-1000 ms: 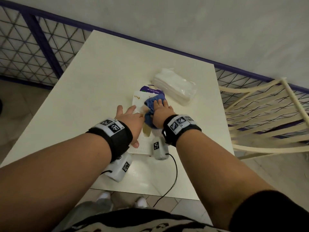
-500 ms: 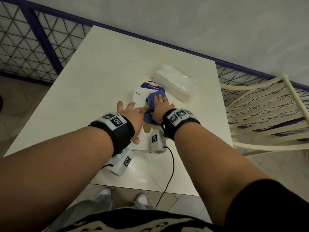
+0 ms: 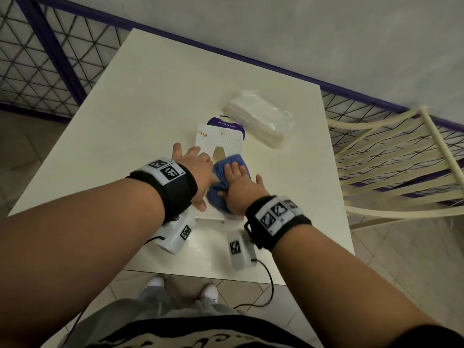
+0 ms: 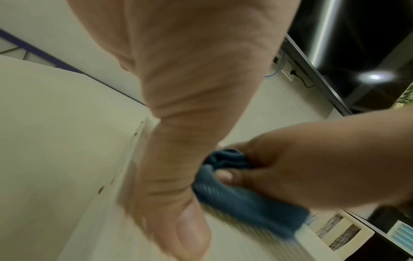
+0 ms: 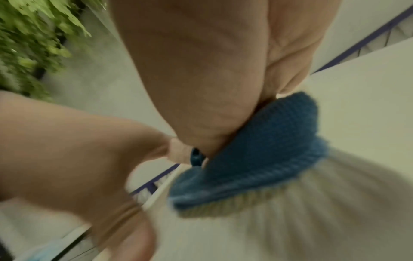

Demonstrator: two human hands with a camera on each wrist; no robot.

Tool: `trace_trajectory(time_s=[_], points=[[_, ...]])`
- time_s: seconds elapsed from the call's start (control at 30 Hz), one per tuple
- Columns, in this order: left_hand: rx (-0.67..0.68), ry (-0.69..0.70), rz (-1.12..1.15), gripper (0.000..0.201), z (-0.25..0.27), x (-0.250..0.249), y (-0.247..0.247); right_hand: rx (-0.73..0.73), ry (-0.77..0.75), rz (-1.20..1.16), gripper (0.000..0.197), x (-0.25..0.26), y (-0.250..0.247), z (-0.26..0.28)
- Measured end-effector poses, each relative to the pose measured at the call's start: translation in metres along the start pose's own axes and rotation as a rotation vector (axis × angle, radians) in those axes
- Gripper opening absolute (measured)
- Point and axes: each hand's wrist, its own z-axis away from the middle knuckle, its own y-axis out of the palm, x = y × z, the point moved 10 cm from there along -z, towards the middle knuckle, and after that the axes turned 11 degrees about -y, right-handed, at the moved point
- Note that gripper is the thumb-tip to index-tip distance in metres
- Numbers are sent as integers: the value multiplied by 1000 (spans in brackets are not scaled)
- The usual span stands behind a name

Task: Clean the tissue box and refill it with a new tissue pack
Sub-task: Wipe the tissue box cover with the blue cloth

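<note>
A white tissue box (image 3: 221, 140) with a textured top and a slot lies flat in the middle of the table. My left hand (image 3: 193, 169) rests on its left side with the fingers straight and the thumb near the front edge. My right hand (image 3: 241, 183) presses a bunched blue cloth (image 3: 223, 172) onto the near half of the top. In the left wrist view the right hand's (image 4: 312, 167) thumb pinches the blue cloth (image 4: 245, 203). The right wrist view shows the blue cloth (image 5: 257, 150) blurred against the box top (image 5: 290, 229). A clear-wrapped tissue pack (image 3: 261, 119) lies behind the box to the right.
The cream table (image 3: 150, 96) stands against a purple railing with wire mesh (image 3: 50, 59). A cream slatted chair (image 3: 389, 159) is close on the right. A round purple sign (image 3: 223, 120) pokes out behind the box. A black cable (image 3: 268, 277) hangs over the table's near edge.
My right hand has drawn the blue cloth from the far end of the box top towards me, uncovering the far part and the slot. The left hand stays on the box.
</note>
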Motion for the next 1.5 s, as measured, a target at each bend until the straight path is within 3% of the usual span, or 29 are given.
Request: trace_trajectory(time_s=[0.2, 0.3, 0.47, 0.7, 0.9, 1.23, 1.4, 1.5], points=[[-16, -5, 5, 106, 1, 1, 1, -158, 36, -109, 71, -19, -38, -44], [-30, 10, 12, 95, 1, 0, 2, -155, -8, -67, 71, -7, -25, -19], [-63, 0, -14, 99, -1, 0, 1, -54, -43, -67, 70, 8, 17, 27], [-26, 31, 5, 99, 0, 0, 2, -110, 114, -87, 70, -25, -43, -60], [-13, 23, 0, 102, 0, 1, 1, -83, 93, -106, 77, -32, -70, -97], [-31, 38, -12, 98, 0, 1, 4, -28, -84, -1, 76, 0, -17, -5], [-33, 45, -87, 100, -1, 1, 2, 43, -177, 156, 53, 19, -13, 41], [-30, 65, -121, 103, 0, -2, 1, 30, -193, 51, 36, 14, -20, 60]])
